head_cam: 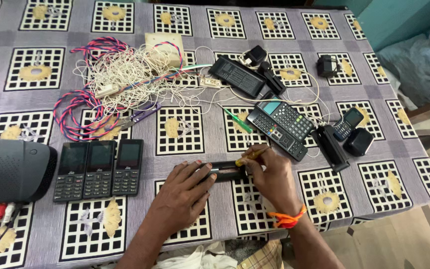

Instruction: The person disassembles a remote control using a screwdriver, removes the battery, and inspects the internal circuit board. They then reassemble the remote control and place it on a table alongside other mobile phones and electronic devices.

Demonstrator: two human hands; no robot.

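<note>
We see three black keypad phones (99, 170) lying side by side on the patterned bench (180, 130), with a dark grey speaker (11, 170) just to their left. Farther back we find a tangle of white cord (130, 74) mixed with red-and-blue twisted wire (73, 112), and small pliers (138, 117) at its near edge. To the right lie a green-handled screwdriver (238, 121), a scientific calculator (285, 115) and a black remote (276, 135).
</note>
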